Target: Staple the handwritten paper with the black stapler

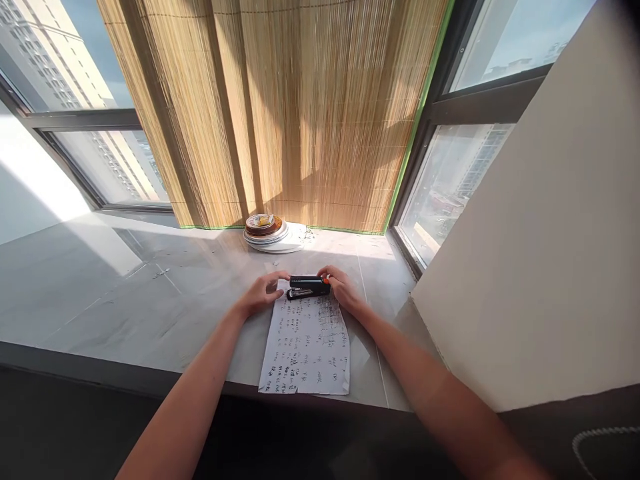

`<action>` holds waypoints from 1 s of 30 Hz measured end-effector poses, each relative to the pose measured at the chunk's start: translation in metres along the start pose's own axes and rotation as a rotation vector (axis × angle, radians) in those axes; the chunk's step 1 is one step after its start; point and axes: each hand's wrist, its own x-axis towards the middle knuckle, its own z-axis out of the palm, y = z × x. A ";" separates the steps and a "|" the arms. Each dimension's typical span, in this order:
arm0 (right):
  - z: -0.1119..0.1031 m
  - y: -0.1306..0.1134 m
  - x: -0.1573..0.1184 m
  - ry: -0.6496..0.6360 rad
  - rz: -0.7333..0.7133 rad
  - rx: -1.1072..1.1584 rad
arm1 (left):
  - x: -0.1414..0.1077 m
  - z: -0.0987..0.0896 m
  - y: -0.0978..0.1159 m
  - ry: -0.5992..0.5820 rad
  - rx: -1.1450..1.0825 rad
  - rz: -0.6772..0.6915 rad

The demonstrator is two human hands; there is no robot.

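Observation:
A black stapler with an orange spot at its right end (306, 283) lies sideways over the top part of a white sheet covered in handwriting (310, 353). My right hand (341, 287) grips the stapler's right end, fingers bent round it. At the stapler's left end is my left hand (263, 292), its thumb and forefinger apart, with the fingertips close to the stapler and the sheet's upper left edge. Nothing shows between those fingers. The stapler's jaws are apart at the left end.
Behind the sheet, a stack of plates (265, 233) stands on the grey stone ledge (200, 287). A bamboo blind (300, 120) hangs at the back, between windows. A white wall (540, 233) bounds the right side; the ledge's front edge lies near.

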 end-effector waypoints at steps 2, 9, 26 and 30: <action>0.002 0.000 0.000 -0.023 -0.049 -0.019 | -0.001 0.000 0.004 -0.083 -0.022 0.037; 0.008 0.001 0.000 -0.109 -0.047 -0.092 | 0.001 0.002 -0.003 -0.120 0.040 0.040; 0.012 -0.011 -0.011 0.062 -0.271 -0.295 | 0.002 0.003 0.006 0.135 -0.045 0.147; 0.012 -0.018 -0.017 0.192 -0.446 -0.340 | 0.005 0.008 0.008 0.272 -0.572 0.042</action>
